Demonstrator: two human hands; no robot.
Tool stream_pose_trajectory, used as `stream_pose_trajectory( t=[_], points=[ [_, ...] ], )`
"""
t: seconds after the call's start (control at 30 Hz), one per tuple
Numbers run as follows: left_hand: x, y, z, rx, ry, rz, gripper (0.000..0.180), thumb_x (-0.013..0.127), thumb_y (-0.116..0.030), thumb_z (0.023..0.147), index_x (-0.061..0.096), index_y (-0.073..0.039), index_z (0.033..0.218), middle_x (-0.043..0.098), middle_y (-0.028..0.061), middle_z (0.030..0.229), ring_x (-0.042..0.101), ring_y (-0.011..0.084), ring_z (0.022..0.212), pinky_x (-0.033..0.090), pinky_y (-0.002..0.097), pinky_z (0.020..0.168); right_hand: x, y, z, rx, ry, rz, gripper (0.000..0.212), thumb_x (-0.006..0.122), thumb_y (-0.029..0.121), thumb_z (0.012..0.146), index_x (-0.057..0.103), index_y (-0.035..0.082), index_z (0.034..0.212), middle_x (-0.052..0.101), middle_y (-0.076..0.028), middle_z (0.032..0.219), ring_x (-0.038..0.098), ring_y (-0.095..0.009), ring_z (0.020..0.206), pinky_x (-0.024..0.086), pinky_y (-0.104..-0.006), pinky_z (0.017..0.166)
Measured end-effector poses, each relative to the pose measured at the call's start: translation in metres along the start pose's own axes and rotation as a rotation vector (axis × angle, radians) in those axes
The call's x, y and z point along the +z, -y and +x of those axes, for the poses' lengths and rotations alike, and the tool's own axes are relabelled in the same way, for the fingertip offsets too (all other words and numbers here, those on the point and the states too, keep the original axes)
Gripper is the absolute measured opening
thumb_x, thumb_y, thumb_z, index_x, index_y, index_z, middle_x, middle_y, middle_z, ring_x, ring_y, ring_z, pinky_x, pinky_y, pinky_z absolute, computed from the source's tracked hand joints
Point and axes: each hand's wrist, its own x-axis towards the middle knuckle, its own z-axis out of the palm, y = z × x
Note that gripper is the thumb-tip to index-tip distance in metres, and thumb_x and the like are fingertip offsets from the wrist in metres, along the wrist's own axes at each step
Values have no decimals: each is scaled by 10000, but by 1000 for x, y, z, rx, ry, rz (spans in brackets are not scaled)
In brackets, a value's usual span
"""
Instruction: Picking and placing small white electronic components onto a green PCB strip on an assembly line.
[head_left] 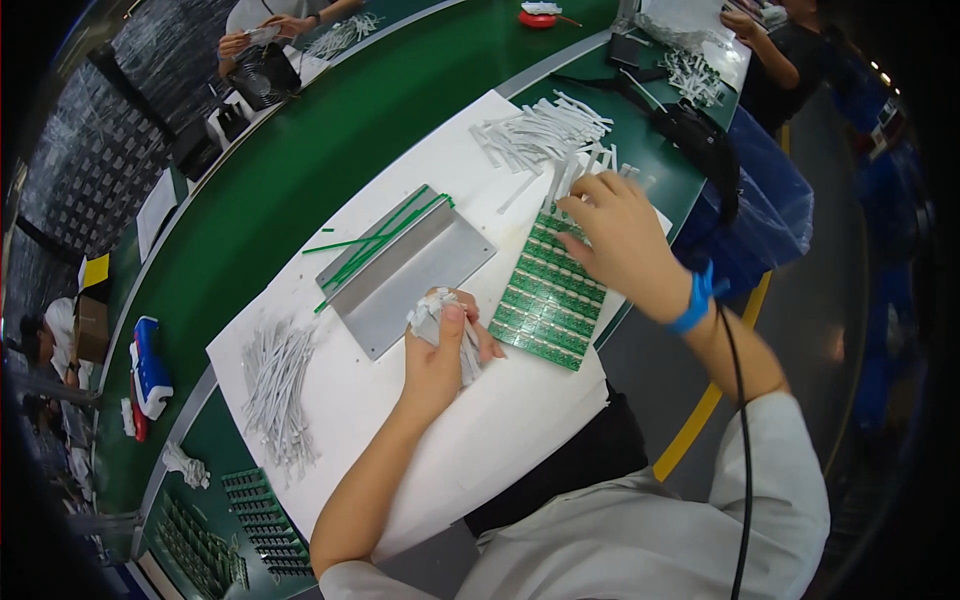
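Note:
My left hand (440,345) is closed around a bundle of thin white strips (430,310) that look like flat cables, above the white sheet. Over the far end of a green circuit board panel (545,300) is my right hand (615,225), its fingers bent and its thumb apart from the forefinger. The panel carries rows of small identical boards. A few white strips (553,185) stick out from its far edge, next to the right fingertips. The hand partly hides that end. A blue band (695,300) circles my right wrist.
Loose white strips lie in a far pile (545,130) and a left pile (278,390). A grey metal fixture (410,270) bears green sticks (375,250). More circuit panels (265,520) stand at lower left. A black cable (745,450) runs along my right arm. Other people work across the green table (400,90).

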Motion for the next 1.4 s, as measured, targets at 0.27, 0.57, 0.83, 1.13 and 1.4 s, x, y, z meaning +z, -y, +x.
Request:
stream_pose_trajectory(
  t=[0.27, 0.57, 0.83, 1.13, 1.4],
  points=[
    [12, -1, -13, -208, -33, 56, 640, 358, -610, 1035, 531, -1, 1128, 626, 132, 835, 693, 239, 759, 598, 392, 737, -4, 99, -43, 132, -262, 866, 322, 849, 69, 739, 738, 51, 1040, 638, -87, 954, 644, -236, 852, 508, -328, 753],
    [13, -1, -17, -227, 113, 82, 671, 357, -604, 1047, 555, 31, 1133, 647, 112, 861, 682, 196, 730, 557, 317, 687, 12, 113, -47, 411, -122, 1247, 146, 776, -27, 830, 694, -6, 948, 643, -80, 961, 617, -111, 776, 507, -256, 674],
    [5, 11, -10, 272, -115, 269, 176, 556, -180, 1059, 502, -20, 1010, 604, 87, 814, 614, 148, 664, 510, 290, 629, 8, 98, -39, 487, -237, 1694, 95, 470, 110, 1081, 413, 60, 1137, 465, 10, 709, 456, -61, 626, 374, -213, 589],
    [3, 6, -5, 602, 142, 1183, 496, 877, -199, 748, 602, -42, 1130, 686, 67, 787, 653, 181, 626, 460, 299, 564, -6, -25, -15, 266, 246, 898, 369, 486, 262, 1083, 691, -21, 965, 685, -102, 858, 634, -233, 766, 499, -399, 729],
    [10, 0, -4, 684, 303, 1550, 444, 743, -92, 718, 708, -124, 1160, 566, -9, 674, 613, 179, 624, 422, 335, 590, -13, -51, 18, -44, 369, 164, 138, 665, 180, 889, 760, 81, 905, 720, -105, 908, 694, -327, 854, 556, -429, 730]
  ],
)
